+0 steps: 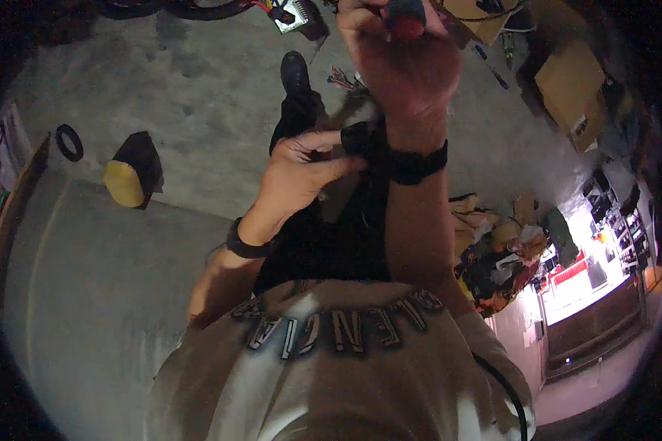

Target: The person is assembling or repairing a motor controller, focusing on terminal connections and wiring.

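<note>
My right hand (412, 70) is raised at the top of the view. Its fingers close around a dark handle with a rounded red end (407, 26); the rest of that tool is out of view. Beside my right wrist, my left hand (298, 173) pinches a small black object (354, 138) between thumb and fingers. This object blends into the dark clothing behind it, so I cannot make out its kind. Black bands circle my right wrist (418, 166) and my left wrist (247, 241).
A grey concrete floor (206, 88) lies below, with a black shoe (294, 72) and loose wires (340, 77). Leftward are a yellow-topped block (123, 184) and a black ring (69, 142). Cardboard (570, 88), a heap of clutter (504, 257) and a bright workbench (577, 279) stand right.
</note>
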